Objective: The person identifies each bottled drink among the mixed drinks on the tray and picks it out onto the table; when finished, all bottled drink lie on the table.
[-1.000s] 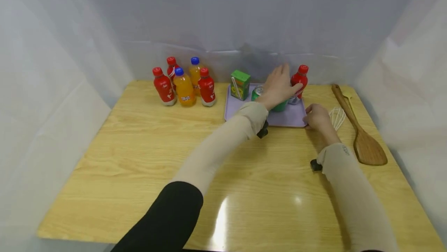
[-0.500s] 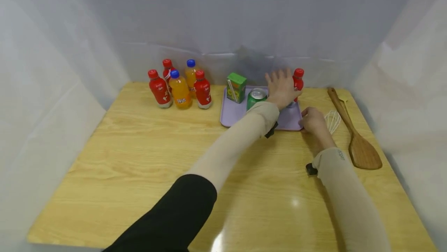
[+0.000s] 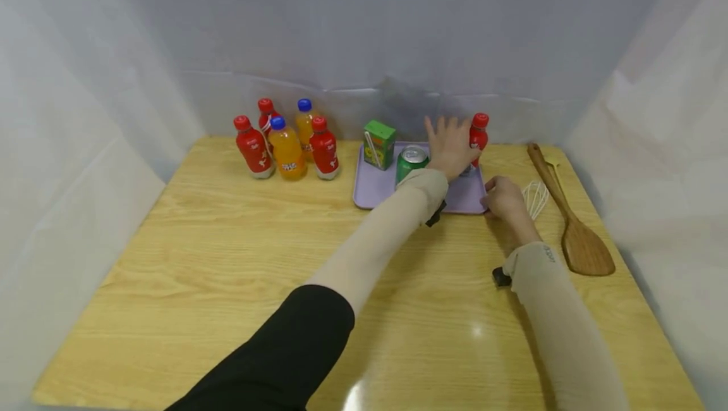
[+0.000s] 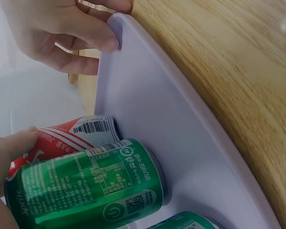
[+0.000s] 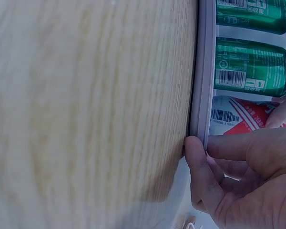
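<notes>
A purple tray (image 3: 372, 191) lies at the back of the table. My right hand (image 5: 250, 176) pinches its near right corner between thumb and fingers. Over the tray's right part, my left hand (image 3: 452, 147) has its fingers spread and straight, and its thumb lies against a red bottle (image 3: 479, 133) standing there. Beside that bottle, a green can (image 4: 93, 186) shows in the left wrist view; the left hand hides it in the head view. Further left on the tray stand another green can (image 3: 412, 162) and a green juice box (image 3: 379, 144) with a straw.
Left of the tray stand several bottles: red ones, such as the red-capped bottle (image 3: 325, 148), and orange drinks, such as the blue-capped bottle (image 3: 287, 152). To the right lie a wooden spatula (image 3: 586, 246) and a whisk (image 3: 536, 198). A white curtain (image 3: 341, 31) hangs behind.
My left hand's fingers have spread apart, and the hand has turned over the can and red bottle. My right hand stays at the tray corner. The head view has shifted slightly.
</notes>
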Demonstrator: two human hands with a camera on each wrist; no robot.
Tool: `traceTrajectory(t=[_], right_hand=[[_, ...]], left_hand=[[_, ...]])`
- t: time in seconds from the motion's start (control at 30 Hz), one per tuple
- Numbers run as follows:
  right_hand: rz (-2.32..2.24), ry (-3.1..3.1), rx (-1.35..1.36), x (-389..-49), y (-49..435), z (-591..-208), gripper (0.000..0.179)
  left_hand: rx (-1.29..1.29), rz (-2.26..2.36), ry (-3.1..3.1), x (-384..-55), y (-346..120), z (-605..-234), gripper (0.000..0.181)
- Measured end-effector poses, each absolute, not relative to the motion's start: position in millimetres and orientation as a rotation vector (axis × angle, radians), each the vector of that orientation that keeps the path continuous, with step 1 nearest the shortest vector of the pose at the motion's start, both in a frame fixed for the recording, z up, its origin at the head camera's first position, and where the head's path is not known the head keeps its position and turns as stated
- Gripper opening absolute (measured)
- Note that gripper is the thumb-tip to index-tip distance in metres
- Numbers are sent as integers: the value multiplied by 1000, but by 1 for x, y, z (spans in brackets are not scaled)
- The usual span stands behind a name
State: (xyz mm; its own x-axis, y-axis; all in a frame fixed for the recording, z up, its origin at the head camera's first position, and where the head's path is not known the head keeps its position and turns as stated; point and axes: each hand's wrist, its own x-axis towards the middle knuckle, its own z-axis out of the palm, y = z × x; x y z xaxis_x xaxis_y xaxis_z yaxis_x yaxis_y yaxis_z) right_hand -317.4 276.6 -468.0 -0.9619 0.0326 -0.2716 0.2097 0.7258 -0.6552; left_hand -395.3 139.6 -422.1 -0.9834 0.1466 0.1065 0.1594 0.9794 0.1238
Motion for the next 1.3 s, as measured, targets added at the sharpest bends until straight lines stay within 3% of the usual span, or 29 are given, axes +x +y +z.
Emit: traceTrajectory(t=[0.43, 0.73, 0.93, 1.3], right_hand=[[-1046, 2692, 162, -316, 276, -467, 39], [-1002, 2727, 142, -316, 276, -468, 38], [-1008, 2723, 151, -314, 276, -467, 37], [-1005, 2703, 179, -317, 275, -467, 40]], left_hand=[[-409, -424, -2883, -387, 132, -410, 66], [-481, -866, -2784, -377, 128, -390, 63], [-471, -1292, -2677, -370, 124, -375, 65], [-465, -1462, -2611, -360, 115, -358, 60]])
